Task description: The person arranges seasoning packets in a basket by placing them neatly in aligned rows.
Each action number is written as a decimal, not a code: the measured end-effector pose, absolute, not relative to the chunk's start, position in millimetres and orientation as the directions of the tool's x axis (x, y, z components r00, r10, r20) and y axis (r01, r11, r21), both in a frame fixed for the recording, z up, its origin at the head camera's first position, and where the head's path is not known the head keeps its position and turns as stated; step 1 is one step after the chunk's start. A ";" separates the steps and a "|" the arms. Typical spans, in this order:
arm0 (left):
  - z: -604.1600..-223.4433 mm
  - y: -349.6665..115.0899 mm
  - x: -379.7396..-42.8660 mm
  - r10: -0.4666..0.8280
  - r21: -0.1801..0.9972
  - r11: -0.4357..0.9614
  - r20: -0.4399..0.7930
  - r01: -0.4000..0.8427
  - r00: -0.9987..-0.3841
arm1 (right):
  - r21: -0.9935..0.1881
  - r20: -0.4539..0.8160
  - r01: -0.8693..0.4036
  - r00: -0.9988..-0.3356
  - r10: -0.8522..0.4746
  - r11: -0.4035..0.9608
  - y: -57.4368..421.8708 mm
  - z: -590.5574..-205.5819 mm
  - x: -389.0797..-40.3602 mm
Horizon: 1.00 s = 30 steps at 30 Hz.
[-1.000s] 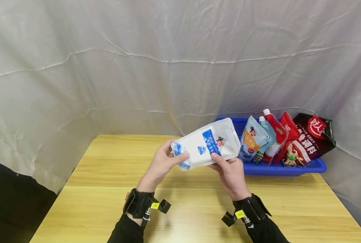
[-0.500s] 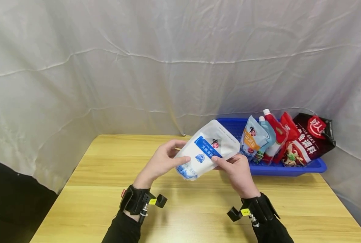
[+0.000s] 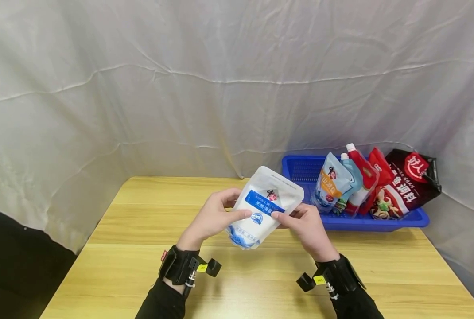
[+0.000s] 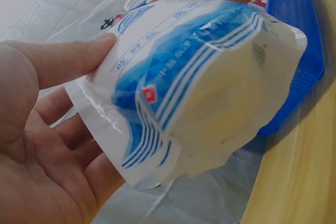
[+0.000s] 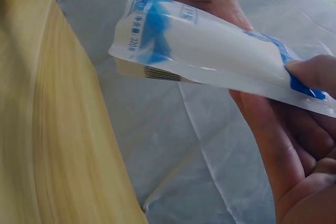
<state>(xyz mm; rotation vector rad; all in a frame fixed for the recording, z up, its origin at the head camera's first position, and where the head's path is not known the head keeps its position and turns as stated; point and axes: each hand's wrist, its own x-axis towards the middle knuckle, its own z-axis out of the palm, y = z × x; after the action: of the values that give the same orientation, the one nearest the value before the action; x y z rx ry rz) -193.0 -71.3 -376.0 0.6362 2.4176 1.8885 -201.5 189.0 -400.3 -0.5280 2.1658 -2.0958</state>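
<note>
A white and blue bag of sea salt (image 3: 257,226) is held in the air above the table, tilted, its printed front facing up. My left hand (image 3: 210,218) pinches its left edge, thumb on the front and fingers behind. On the opposite edge my right hand (image 3: 308,229) pinches it the same way, thumb near the blue label. In the left wrist view the bag's folded bottom (image 4: 226,114) shows. A barcode (image 5: 161,73) is visible on the underside in the right wrist view.
A blue plastic basket (image 3: 301,166) stands at the back right. In it lean a light blue salt pouch (image 3: 328,186), a red spouted pouch (image 3: 362,170) and a black seasoning bag (image 3: 412,186), among others. A grey curtain (image 3: 221,110) hangs behind the wooden table (image 3: 141,274).
The bag of sea salt has turned from lying nearly sideways to more upright and come slightly lower and nearer. Both hands keep hold of it.
</note>
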 end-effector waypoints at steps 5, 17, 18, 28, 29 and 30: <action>-378.7 -68.9 -191.0 0.246 0.945 0.182 0.223 0.271 -0.943 | -0.986 0.159 -0.168 -0.951 -0.264 0.014 185.0 -400.9 -200.4; -386.1 -61.7 -192.5 0.160 0.948 0.030 0.309 0.318 -0.937 | -0.978 0.183 -0.205 -0.935 -0.305 0.043 173.3 -408.3 -196.1; -386.4 -61.2 -192.4 0.156 0.949 0.023 0.308 0.315 -0.939 | -0.976 0.188 -0.212 -0.933 -0.306 0.045 172.9 -408.9 -196.1; -389.9 -62.3 -194.0 0.189 0.967 0.009 0.249 0.255 -0.950 | -0.967 0.206 -0.241 -0.931 -0.303 0.085 174.6 -409.9 -198.1; -389.6 -63.0 -194.7 0.191 0.966 0.009 0.251 0.257 -0.949 | -0.967 0.202 -0.238 -0.931 -0.305 0.086 174.8 -410.3 -198.4; -389.2 -63.7 -195.4 0.191 0.965 0.008 0.255 0.261 -0.948 | -0.968 0.198 -0.235 -0.930 -0.311 0.086 174.8 -410.8 -198.7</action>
<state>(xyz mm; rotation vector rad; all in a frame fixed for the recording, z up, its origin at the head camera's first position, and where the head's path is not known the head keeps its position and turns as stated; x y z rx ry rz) -195.4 -63.7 -389.2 0.5080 2.2657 2.1914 -198.7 174.8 -410.8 -0.5716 2.2710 -2.0050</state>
